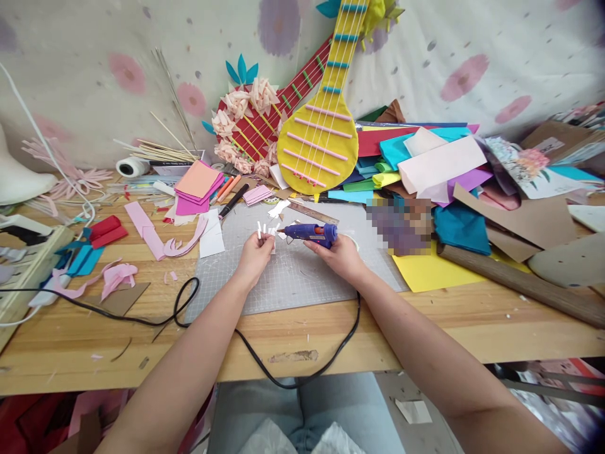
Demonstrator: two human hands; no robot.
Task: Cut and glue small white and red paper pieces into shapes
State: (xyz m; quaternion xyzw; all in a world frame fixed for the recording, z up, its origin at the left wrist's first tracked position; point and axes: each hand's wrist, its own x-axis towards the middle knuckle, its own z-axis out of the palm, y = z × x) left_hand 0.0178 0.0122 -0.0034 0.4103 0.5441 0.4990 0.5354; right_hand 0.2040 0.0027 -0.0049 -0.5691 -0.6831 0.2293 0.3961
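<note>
My right hand (345,258) is wrapped round the handle of a blue hot glue gun (306,232), its nozzle pointing left. Close to that nozzle, my left hand (253,260) pinches a small white paper piece (271,231) with several narrow upright tabs. How the piece is shaped behind the fingers is hidden. More white paper scraps (280,208) lie just beyond my left hand. Under both hands is a grey cutting mat (293,287) with a grid. From the gun a black cord (358,315) loops over the table's front edge.
A yellow paper lute (317,142) and a red one with pale flowers (246,123) lean at the back. Folded coloured paper (439,157) is heaped at the right, near a brown tube (515,284). Pink strips (144,230) and a power strip (50,290) lie left.
</note>
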